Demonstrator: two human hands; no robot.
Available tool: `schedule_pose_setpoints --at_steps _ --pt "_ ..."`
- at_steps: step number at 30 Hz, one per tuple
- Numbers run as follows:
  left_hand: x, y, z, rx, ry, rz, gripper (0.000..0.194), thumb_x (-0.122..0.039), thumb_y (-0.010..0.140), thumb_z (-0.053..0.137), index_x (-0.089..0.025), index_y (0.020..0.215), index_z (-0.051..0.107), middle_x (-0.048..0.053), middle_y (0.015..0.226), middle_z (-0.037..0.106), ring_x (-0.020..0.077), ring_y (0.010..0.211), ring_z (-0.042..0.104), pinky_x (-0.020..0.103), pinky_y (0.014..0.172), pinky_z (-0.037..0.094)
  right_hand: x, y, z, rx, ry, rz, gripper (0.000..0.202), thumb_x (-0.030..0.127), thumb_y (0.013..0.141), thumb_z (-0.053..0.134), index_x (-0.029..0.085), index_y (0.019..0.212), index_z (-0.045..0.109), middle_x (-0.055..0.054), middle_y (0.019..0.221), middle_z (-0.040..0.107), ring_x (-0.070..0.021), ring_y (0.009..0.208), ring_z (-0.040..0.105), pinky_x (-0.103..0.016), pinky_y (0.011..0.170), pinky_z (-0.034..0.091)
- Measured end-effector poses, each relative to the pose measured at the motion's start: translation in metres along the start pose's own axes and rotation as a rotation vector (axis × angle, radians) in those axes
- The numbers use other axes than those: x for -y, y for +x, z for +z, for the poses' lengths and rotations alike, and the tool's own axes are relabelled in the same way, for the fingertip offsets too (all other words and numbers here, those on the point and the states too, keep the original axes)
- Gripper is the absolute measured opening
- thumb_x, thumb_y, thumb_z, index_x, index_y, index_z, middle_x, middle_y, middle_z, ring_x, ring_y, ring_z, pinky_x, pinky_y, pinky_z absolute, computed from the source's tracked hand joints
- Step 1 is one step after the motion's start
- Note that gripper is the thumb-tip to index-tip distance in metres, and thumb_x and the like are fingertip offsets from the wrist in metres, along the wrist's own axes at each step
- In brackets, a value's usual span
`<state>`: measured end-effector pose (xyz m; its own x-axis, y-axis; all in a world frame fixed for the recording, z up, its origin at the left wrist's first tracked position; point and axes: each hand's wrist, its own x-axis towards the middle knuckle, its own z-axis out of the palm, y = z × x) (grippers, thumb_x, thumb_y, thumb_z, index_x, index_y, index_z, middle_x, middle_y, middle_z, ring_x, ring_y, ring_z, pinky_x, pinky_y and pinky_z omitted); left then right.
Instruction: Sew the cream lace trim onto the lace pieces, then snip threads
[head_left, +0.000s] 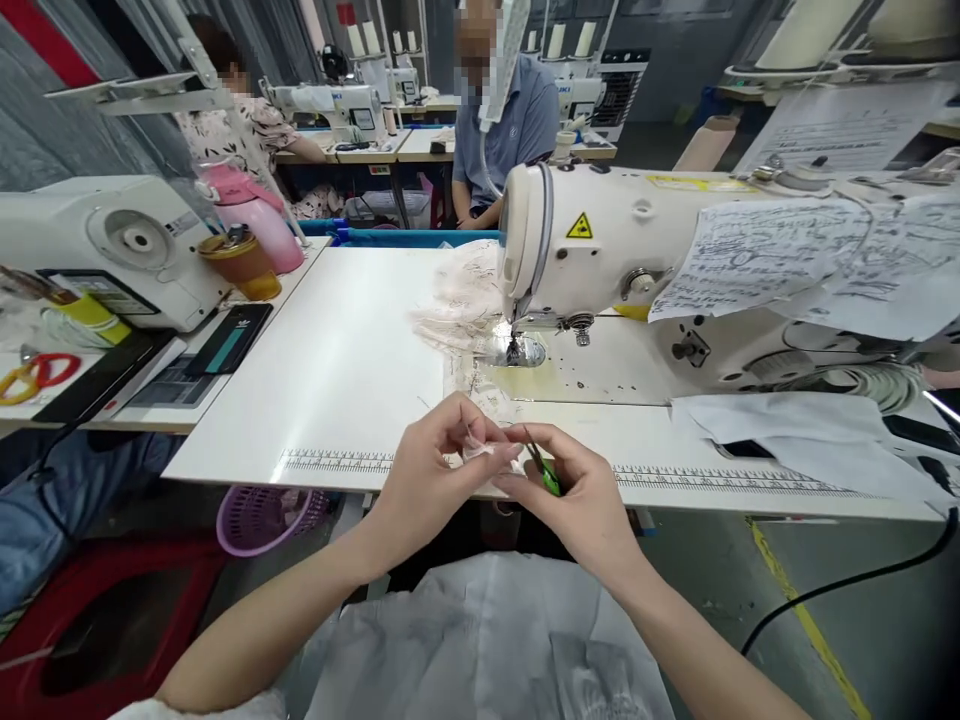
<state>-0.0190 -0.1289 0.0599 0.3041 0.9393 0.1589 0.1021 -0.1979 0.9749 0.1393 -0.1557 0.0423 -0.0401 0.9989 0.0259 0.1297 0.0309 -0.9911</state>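
Between the fingertips of both hands is a small piece of pale, thin fabric (491, 452), above the table's front edge. My left hand (439, 465) pinches it from the left side. My right hand (574, 485) has its thumb and index finger at the fabric's right end, and it also holds green-handled thread snips (549, 475) in the palm, blades pointing up. Behind the hands, a heap of pale lace fabric (465, 300) lies left of the needle of a white sewing machine (592, 240). Loose threads are scattered near the needle plate.
A ruler strip (337, 461) runs along the front of the white table (360, 350). To the left are a dark phone (229, 340), an amber cup (244, 265), a pink bottle (251, 215) and scissors (37, 375). A purple basket (259, 520) sits below. Two people sit beyond.
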Motion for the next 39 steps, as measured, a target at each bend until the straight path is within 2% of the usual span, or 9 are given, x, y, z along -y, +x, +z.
schedule_pose_setpoints --at_steps 5,9,12,15,20,25,30,34,39 --pt "-0.004 -0.026 -0.001 -0.044 0.05 0.033 0.027 -0.028 0.085 0.066 -0.02 0.071 0.043 -0.001 0.079 0.061 0.0122 0.076 0.061 0.023 0.066 0.048 0.001 -0.018 0.006 -0.036 -0.097 -0.078 0.028 0.048 0.079 0.068 0.02 0.087 0.069 -0.001 0.07 0.065 -0.01 0.055 0.051 -0.022 0.048 0.042" --pt "-0.009 -0.031 -0.009 0.009 0.075 -0.007 0.025 -0.032 0.082 0.07 -0.02 0.075 0.05 -0.001 0.079 0.061 0.012 0.072 0.059 0.024 0.066 0.049 0.001 -0.023 -0.005 -0.031 -0.134 -0.203 0.019 0.038 0.084 0.066 0.021 0.074 0.068 -0.003 0.075 0.067 -0.0137 0.064 0.056 -0.026 0.056 0.044" --pt "-0.003 -0.031 -0.015 0.128 0.087 -0.112 0.021 -0.035 0.081 0.07 -0.02 0.085 0.056 -0.001 0.079 0.058 0.0117 0.069 0.055 0.024 0.065 0.048 0.0 -0.026 -0.016 -0.056 -0.206 -0.15 0.019 0.037 0.087 0.062 0.022 0.075 0.065 -0.002 0.072 0.064 -0.0119 0.059 0.05 -0.025 0.053 0.041" --pt "0.007 -0.03 -0.017 0.185 0.047 -0.191 0.021 -0.037 0.081 0.069 -0.019 0.079 0.057 -0.001 0.072 0.053 0.0121 0.069 0.051 0.023 0.063 0.046 -0.003 -0.029 -0.022 -0.058 -0.231 -0.104 0.021 0.039 0.088 0.06 0.022 0.075 0.062 0.001 0.066 0.058 -0.0106 0.055 0.045 -0.023 0.05 0.037" --pt "0.013 -0.03 -0.011 0.145 -0.125 -0.212 0.027 -0.041 0.092 0.056 -0.019 0.077 0.058 -0.001 0.074 0.055 0.0118 0.069 0.051 0.024 0.066 0.044 -0.01 -0.031 -0.026 -0.014 -0.212 -0.057 0.02 0.037 0.087 0.06 0.023 0.074 0.06 0.002 0.067 0.058 -0.0097 0.056 0.044 -0.022 0.051 0.037" --pt "0.023 -0.03 0.001 0.082 -0.095 -0.228 0.034 -0.045 0.094 0.051 -0.019 0.074 0.058 -0.002 0.068 0.049 0.0108 0.063 0.043 0.023 0.06 0.038 -0.023 -0.035 -0.032 -0.017 -0.214 0.012 0.02 0.038 0.087 0.061 0.022 0.074 0.06 0.001 0.069 0.059 -0.0106 0.059 0.046 -0.023 0.053 0.037" --pt "0.033 -0.028 0.007 0.088 -0.099 -0.247 0.038 -0.047 0.095 0.047 -0.019 0.074 0.061 -0.001 0.069 0.05 0.0117 0.065 0.043 0.024 0.061 0.036 -0.031 -0.04 -0.037 -0.021 -0.225 0.057 0.022 0.039 0.086 0.061 0.021 0.073 0.061 0.0 0.069 0.058 -0.0116 0.06 0.046 -0.024 0.054 0.037" --pt "0.036 -0.026 0.008 0.109 -0.106 -0.268 0.04 -0.048 0.095 0.046 -0.018 0.071 0.058 -0.002 0.065 0.045 0.0112 0.061 0.039 0.024 0.058 0.033 -0.034 -0.04 -0.039 -0.012 -0.227 0.059 0.022 0.04 0.085 0.062 0.021 0.073 0.062 0.0 0.068 0.058 -0.0113 0.059 0.044 -0.024 0.052 0.036" --pt "0.037 -0.026 0.008 0.125 -0.076 -0.265 0.04 -0.047 0.095 0.045 -0.018 0.07 0.056 -0.001 0.066 0.046 0.0116 0.062 0.041 0.024 0.058 0.035 -0.035 -0.037 -0.038 0.011 -0.18 0.057 0.02 0.04 0.083 0.064 0.021 0.082 0.067 -0.003 0.075 0.064 -0.0116 0.06 0.048 -0.024 0.054 0.042"
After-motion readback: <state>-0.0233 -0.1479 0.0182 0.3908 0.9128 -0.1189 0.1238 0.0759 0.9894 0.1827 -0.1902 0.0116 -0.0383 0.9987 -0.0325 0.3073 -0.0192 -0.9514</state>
